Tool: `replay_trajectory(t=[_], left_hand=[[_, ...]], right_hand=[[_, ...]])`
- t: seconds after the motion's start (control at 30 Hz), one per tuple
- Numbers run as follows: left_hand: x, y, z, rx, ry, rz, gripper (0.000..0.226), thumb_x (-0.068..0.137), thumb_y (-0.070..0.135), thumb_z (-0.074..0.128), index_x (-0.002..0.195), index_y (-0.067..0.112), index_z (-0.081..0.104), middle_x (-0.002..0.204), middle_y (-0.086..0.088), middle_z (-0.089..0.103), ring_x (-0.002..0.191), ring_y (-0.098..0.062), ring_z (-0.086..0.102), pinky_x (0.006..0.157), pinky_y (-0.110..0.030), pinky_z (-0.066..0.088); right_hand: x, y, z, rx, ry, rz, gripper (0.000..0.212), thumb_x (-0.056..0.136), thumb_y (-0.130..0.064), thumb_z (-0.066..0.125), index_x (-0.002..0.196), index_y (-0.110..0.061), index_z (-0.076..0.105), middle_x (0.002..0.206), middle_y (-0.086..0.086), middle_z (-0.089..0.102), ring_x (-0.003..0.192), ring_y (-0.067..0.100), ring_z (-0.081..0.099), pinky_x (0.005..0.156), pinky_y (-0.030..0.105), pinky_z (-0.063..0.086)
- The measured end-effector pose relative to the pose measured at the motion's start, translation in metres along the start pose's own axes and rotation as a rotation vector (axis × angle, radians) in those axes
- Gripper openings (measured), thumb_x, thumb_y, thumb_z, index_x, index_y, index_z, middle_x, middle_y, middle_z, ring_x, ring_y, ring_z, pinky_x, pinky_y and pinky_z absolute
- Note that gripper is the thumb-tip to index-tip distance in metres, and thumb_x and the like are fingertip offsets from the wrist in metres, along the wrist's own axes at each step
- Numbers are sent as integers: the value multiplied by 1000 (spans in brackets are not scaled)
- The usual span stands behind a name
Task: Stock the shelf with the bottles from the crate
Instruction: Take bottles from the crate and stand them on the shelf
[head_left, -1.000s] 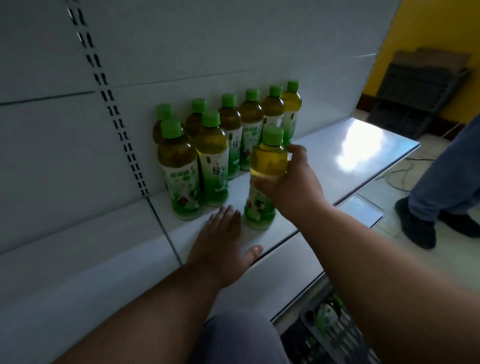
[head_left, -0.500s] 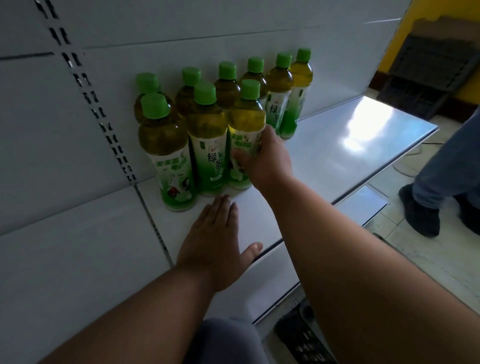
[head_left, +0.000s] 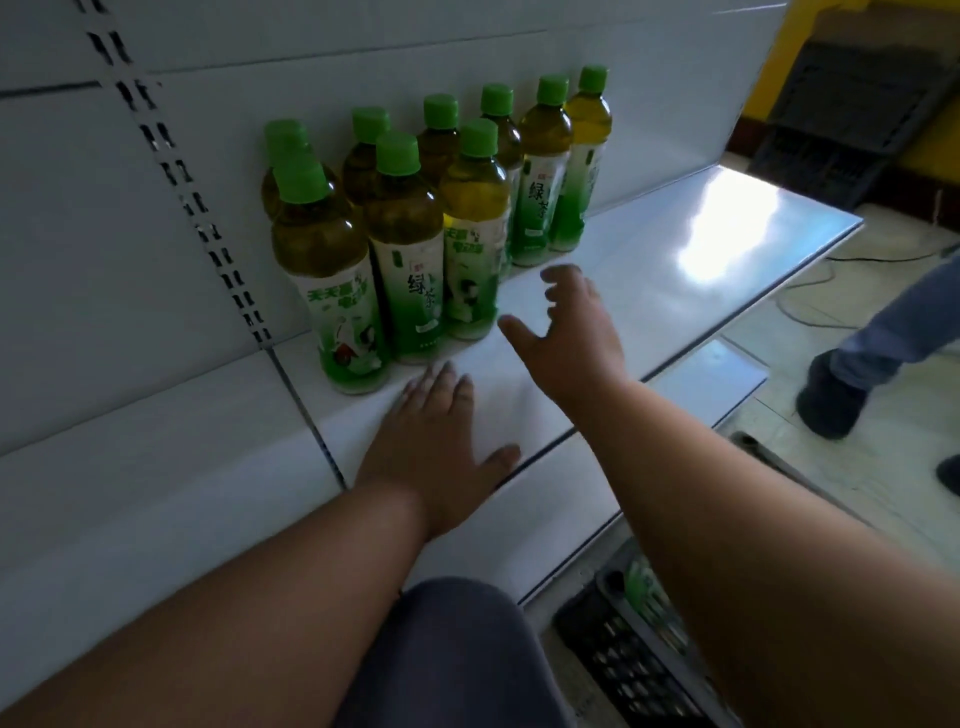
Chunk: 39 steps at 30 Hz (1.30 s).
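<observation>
Two hands show, and neither holds anything. The right hand (head_left: 569, 332), at the middle of the frame, hangs just above the shelf (head_left: 675, 270) with its grip open, fingers spread and loosely bent, close beside the nearest bottle (head_left: 475, 234) but apart from it. The left hand (head_left: 441, 441), just below and left of it, lies flat on the front of the shelf, palm down, fingers straight, their tips near the foot of the front row.

Nine green-capped bottles of tea stand upright at upper centre: six in a back row along the wall panel and three in front of them, packed close. To the right of them the shelf is bare and catches a bright glare.

The likely slip from here is a knock: the front bottles stand tight together and tall, so a careless swing of the right hand could tip one into its neighbours. The left hand sits where another front-row bottle might go.

At the lower right edge, below the shelf, the dark crate (head_left: 613, 644) is half hidden behind the right forearm; at least one more bottle lies in it, and how many remain I cannot tell. A second person's legs stand at the far right.
</observation>
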<state>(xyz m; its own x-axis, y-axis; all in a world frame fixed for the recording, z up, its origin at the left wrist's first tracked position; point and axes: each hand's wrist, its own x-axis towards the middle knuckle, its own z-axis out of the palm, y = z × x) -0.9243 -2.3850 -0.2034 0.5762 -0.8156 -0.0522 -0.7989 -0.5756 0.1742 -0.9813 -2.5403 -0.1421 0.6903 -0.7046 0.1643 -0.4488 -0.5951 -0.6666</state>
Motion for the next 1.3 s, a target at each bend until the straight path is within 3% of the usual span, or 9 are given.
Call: replay_trajectory(t=[0.13,0.2,0.37,0.53,0.83,0.93,1.07,1.17,1.3], left_hand=[[-11,27,-24,186,52,74,72,96,63,34,151,17,32,151,-10,41,136,-29,39,109,-42,32],[-17,61,-34,197,66,197,66,95,62,35,148,23,37,143,-5,47,126,-27,47,99,-40,37],[-37,169,-16,-4,-41,474,61,95,62,41,151,40,30,151,-1,37,132,-26,43,104,-43,39],[-61,265,56,108,-115,635,61,96,60,35,151,32,33,145,-4,43,126,-26,46,103,-41,39],[-65,336,181,197,-348,598,59,98,56,35,146,21,37,142,-5,45,127,-25,45,103,-39,39],[-71,336,213,131,-443,493,64,98,59,36,145,17,38,150,-9,41,137,-26,37,113,-39,33],[-71,336,227,113,-473,475,83,96,65,27,158,13,10,167,-11,3,153,-24,0,124,-39,6],[-68,334,230,107,-453,474,88,95,66,24,158,11,-3,167,-11,-7,153,-23,-9,125,-39,1],[-66,335,234,105,-473,462,91,94,68,20,156,10,-14,165,-11,-18,152,-23,-18,124,-39,-3]], right_hand=[[-60,40,-64,-370,-176,112,64,87,-46,69,139,-25,40,135,5,46,116,29,54,90,41,50],[-93,63,-97,-481,-199,199,63,87,-46,68,139,-25,38,132,6,44,115,30,52,88,43,51],[-175,125,-160,-525,-110,376,60,85,-45,68,135,-28,39,126,6,47,117,30,50,93,45,49],[-242,205,-187,-518,-132,599,61,84,-45,69,135,-24,41,130,7,47,121,31,50,95,45,48],[-299,340,-153,-350,-238,878,64,85,-49,68,138,-24,41,135,7,46,121,30,50,96,46,49],[-299,379,-126,-267,-289,955,67,86,-48,68,140,-22,40,138,11,45,122,31,51,96,45,50],[-293,418,-91,-192,-366,1046,69,84,-49,70,139,-17,44,132,12,51,115,31,56,89,40,52],[-282,444,-63,-145,-425,1120,77,85,-55,68,143,-11,42,129,13,57,111,29,60,80,35,50],[-270,475,-34,-188,-473,1184,82,86,-56,66,144,-6,39,139,16,52,121,33,56,86,36,46]])
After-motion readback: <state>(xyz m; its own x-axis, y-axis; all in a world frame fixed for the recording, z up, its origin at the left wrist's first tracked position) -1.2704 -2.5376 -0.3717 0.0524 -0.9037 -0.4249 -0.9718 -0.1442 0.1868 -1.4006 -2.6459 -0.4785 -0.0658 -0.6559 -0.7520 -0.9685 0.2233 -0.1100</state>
